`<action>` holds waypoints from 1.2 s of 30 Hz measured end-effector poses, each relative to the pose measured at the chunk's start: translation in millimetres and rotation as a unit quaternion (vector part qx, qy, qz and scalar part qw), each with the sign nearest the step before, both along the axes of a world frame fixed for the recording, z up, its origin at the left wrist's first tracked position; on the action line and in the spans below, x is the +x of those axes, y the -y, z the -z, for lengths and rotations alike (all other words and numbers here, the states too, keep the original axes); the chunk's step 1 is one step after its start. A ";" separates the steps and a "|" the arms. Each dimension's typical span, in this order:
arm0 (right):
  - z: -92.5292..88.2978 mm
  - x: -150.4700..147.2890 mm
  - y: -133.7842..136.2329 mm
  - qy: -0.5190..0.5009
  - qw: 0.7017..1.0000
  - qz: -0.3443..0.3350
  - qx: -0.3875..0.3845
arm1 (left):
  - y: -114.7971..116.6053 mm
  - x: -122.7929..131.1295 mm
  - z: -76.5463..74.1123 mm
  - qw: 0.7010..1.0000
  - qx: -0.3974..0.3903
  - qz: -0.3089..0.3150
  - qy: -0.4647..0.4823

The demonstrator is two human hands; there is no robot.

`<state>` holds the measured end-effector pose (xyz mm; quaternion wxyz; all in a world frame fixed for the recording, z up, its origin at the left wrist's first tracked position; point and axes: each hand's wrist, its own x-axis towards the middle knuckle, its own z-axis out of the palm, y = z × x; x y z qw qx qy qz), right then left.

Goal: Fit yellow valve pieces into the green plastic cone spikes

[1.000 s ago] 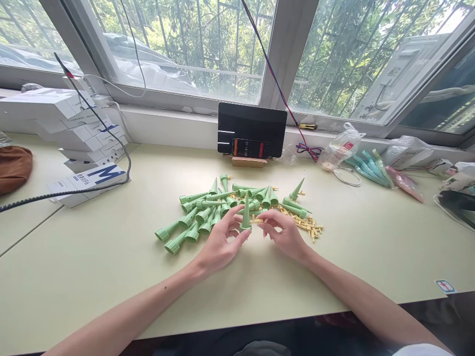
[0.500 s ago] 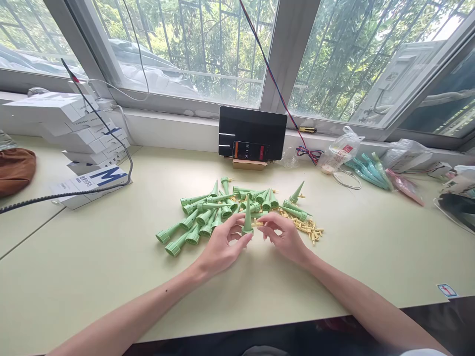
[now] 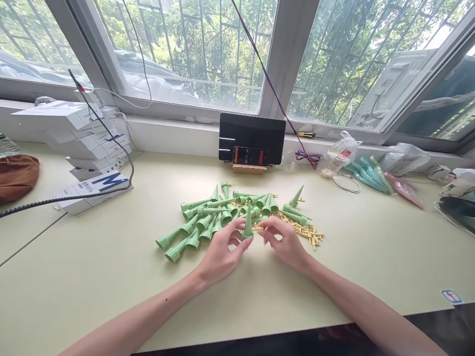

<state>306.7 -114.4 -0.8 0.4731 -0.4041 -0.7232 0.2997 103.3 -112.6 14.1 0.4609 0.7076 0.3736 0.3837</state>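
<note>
My left hand [image 3: 226,249] grips the wide base of a green plastic watering spike [image 3: 248,223], its pointed tip up. At the spike's right side, my right hand [image 3: 285,242] pinches a small yellow valve [image 3: 256,228] between thumb and fingertips. The valve's inner end meets the spike's side; how deep it sits I cannot tell. Behind my left hand lies a pile of similar green spikes [image 3: 203,222], many with open ends towards me. Loose yellow valves [image 3: 309,232] are heaped beyond my right hand. One spike with a valve [image 3: 296,197] stands upright at the pile's right.
A phone showing a timer [image 3: 250,155] leans on a black tablet [image 3: 252,131] by the window. White boxes [image 3: 92,143] are stacked at the left, with a black cable [image 3: 126,185] across them. Plastic bags [image 3: 341,153] and teal packets [image 3: 367,173] lie at the back right.
The whole view has shifted slightly, with the scene sitting a little lower in the picture. Both hands keep the same hold on the spike and the valve.
</note>
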 end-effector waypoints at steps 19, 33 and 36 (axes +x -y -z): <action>1.5 -0.2 0.6 0.001 1.000 -0.002 -0.015 | 0.7 -0.7 3.4 1.000 -0.015 -0.005 -0.013; 0.0 -0.7 1.0 0.032 0.999 0.004 -0.013 | 0.8 -0.1 0.5 1.000 -0.008 0.000 -0.008; -0.1 -0.8 1.0 0.035 0.999 0.004 -0.010 | 0.7 -0.1 0.7 1.000 -0.004 0.003 -0.011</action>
